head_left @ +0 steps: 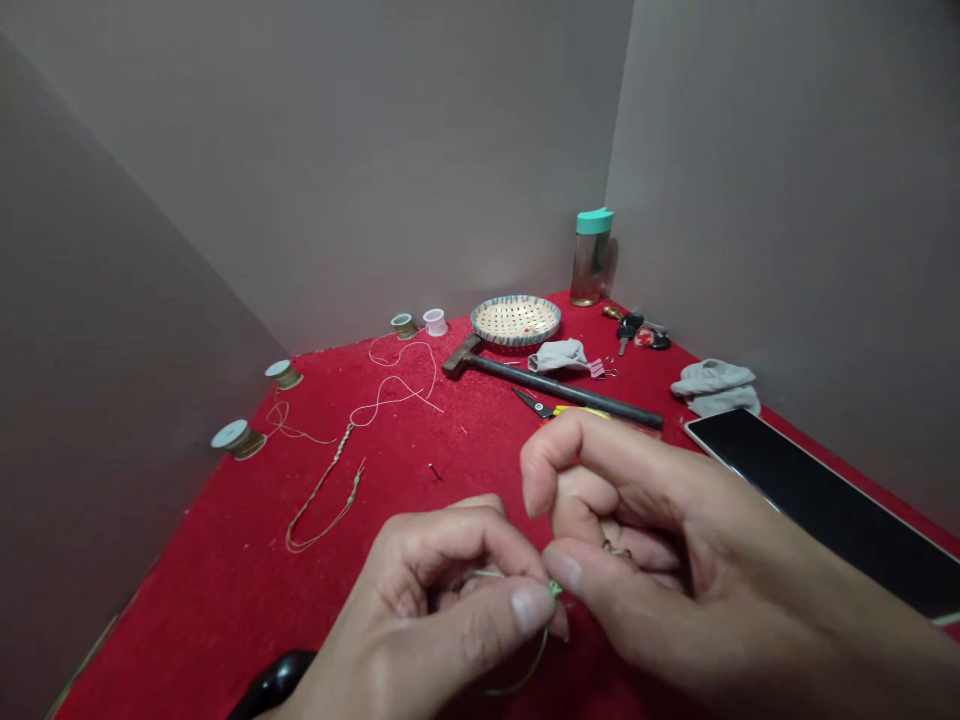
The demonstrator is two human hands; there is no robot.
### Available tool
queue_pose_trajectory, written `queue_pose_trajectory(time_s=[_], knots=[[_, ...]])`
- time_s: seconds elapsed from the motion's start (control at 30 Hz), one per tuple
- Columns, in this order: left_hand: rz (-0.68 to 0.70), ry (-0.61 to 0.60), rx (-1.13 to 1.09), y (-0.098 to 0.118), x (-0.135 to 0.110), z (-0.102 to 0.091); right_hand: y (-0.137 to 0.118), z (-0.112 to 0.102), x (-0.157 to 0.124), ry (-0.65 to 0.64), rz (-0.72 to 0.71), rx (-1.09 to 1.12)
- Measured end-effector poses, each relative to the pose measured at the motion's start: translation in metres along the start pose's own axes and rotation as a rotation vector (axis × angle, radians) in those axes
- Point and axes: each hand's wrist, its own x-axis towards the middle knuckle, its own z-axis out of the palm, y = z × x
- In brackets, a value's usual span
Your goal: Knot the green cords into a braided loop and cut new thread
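Observation:
My left hand (pixel 457 600) is closed, its thumb and index finger pinching a thin green cord with a small knot (pixel 555 588). A loose length of the cord (pixel 536 662) hangs below the fingertips. Close on the right, my right hand (pixel 637 550) has its thumb tip against the knot and its fingers curled in. A small dark looped bit (pixel 616 550) shows by those curled fingers; what it is I cannot make out. Further off lies a braided cord bracelet (pixel 300 520) with a pale thread (pixel 394 385) running from its end.
On the red cloth (pixel 247 570) stand thread spools (pixel 238 438). A hammer (pixel 555 383), scissors (pixel 534 403), woven basket (pixel 517 342) and pink binder clip (pixel 598 369) lie ahead. Right are a bottle (pixel 591 262), keys (pixel 626 330), grey cloth (pixel 716 385) and phone (pixel 817 500). Grey walls (pixel 420 170) rise behind.

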Motion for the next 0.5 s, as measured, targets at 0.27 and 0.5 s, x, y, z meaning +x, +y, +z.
queue_pose_trajectory(time_s=[0.27,0.5], knots=[[0.063,0.148,-0.050,-0.019,0.002,0.000,0.027,-0.006,0.016,-0.065,-0.051,0.190],[0.090,0.302,-0.224,-0.008,0.001,0.009,0.037,-0.007,-0.003,0.481,-0.204,-0.155]])
